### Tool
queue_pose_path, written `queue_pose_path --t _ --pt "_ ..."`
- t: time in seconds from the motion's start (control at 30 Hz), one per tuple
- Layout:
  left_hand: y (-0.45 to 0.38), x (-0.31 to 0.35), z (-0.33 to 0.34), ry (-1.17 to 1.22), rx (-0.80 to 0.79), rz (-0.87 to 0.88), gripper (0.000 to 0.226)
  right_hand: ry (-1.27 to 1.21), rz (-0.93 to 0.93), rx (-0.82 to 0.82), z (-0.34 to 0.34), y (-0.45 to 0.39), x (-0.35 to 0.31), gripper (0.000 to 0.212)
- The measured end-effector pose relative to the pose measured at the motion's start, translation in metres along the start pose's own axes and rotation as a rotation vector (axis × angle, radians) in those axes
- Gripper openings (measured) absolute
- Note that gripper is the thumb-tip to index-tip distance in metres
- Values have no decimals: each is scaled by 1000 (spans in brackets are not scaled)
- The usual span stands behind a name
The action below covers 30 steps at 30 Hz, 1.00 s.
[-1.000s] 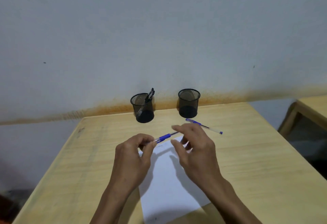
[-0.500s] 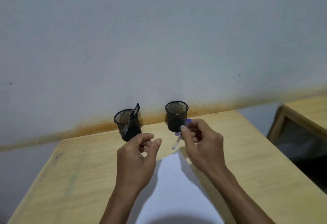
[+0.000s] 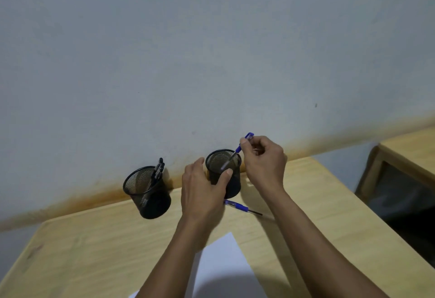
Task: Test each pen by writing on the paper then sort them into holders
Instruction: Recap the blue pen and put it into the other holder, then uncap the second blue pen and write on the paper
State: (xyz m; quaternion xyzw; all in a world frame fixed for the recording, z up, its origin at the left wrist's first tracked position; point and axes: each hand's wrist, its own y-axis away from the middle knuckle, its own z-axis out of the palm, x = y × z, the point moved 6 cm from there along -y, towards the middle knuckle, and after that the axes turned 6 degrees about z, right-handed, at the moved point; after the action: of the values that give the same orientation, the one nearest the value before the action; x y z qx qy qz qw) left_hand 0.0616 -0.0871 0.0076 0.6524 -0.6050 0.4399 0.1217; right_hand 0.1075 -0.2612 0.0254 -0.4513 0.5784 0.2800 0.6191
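Two black mesh holders stand by the wall. The left holder [image 3: 147,193] has dark pens [image 3: 158,170] in it. My left hand [image 3: 202,191] grips the side of the right holder [image 3: 231,180]. My right hand [image 3: 264,161] pinches a blue pen [image 3: 236,151] near its cap, and the pen's tip points down inside the right holder's mouth. Another blue pen [image 3: 242,208] lies on the wooden table [image 3: 94,250] just in front of that holder. A white paper sheet [image 3: 221,267] lies near me, partly under my forearms.
A grey wall with a rusty stain along its base rises right behind the holders. A second wooden table [image 3: 409,147] stands at the right, across a dark gap.
My right hand lifted the blue pen from above the paper and put its tip into the right holder. My left hand reached forward and took hold of that holder. The camera tilted up.
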Motion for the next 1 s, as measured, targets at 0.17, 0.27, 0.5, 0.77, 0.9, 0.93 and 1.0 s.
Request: queue_pose_path --t 0.17,0.27,0.5,0.77,0.9,0.93,1.0 --pt "-3 0 8 14 15 44 62 44 81 -20 9 -2 24 20" --pt "-3 -1 8 21 28 62 56 57 121 -36 12 1 29 19" --pt "-3 -1 7 24 38 49 55 80 148 -60 13 4 30 22" --pt "-4 -3 7 10 11 14 61 99 140 -47 -10 9 27 26" --pt "-6 -3 8 -1 -18 12 60 342 125 -173 -26 24 37 18" --pt "-6 -4 8 -4 -25 11 61 447 133 -266 -25 32 41 22" --pt "-5 -5 7 -10 -32 -5 69 641 143 -426 -23 49 54 31"
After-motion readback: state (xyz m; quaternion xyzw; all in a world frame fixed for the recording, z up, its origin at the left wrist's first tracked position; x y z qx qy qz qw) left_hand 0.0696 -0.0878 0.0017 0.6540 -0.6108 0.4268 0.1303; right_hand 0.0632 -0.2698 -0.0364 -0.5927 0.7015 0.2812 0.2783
